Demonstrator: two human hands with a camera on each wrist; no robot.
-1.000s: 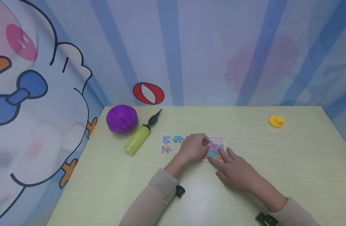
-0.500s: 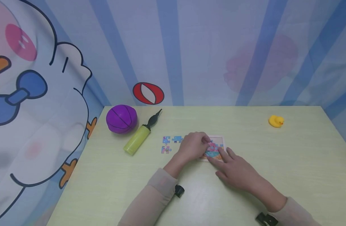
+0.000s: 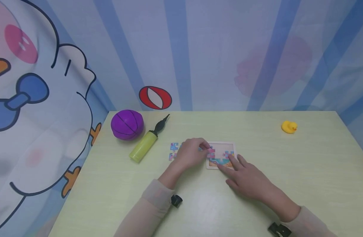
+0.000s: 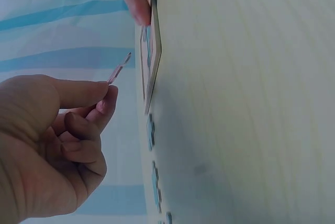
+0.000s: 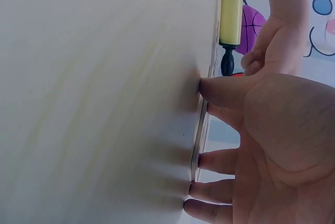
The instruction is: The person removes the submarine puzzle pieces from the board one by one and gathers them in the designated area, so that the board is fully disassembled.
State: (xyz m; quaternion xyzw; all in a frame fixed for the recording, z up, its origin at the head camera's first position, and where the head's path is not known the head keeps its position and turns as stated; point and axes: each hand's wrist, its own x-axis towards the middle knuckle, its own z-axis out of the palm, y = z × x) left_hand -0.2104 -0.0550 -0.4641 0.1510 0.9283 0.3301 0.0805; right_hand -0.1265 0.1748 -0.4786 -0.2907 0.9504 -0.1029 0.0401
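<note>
My left hand [image 3: 191, 154] pinches a pink puzzle piece [image 3: 211, 153] between thumb and index finger, raised over the left side of the puzzle frame [image 3: 208, 167]. In the left wrist view the piece [image 4: 119, 69] tilts up, clear of the frame. Inside the frame, blue and orange pieces [image 3: 221, 162] fill the lower part, and one pink-blue piece [image 3: 228, 154] sits at the right. My right hand [image 3: 251, 179] lies with fingers spread, its fingertips on the frame's lower right. Loose puzzle pieces [image 3: 173, 151] lie left of the frame, some hidden behind my left hand.
A purple ball [image 3: 127, 124] and a yellow-green hand pump [image 3: 144, 145] with a black nozzle lie at the table's left. A yellow rubber duck [image 3: 289, 127] sits at the back right. A printed curtain [image 3: 211, 59] hangs behind the table's far edge.
My left hand has drawn back to the left with the pink piece, baring more of the frame's bottom. The right hand stays in place.
</note>
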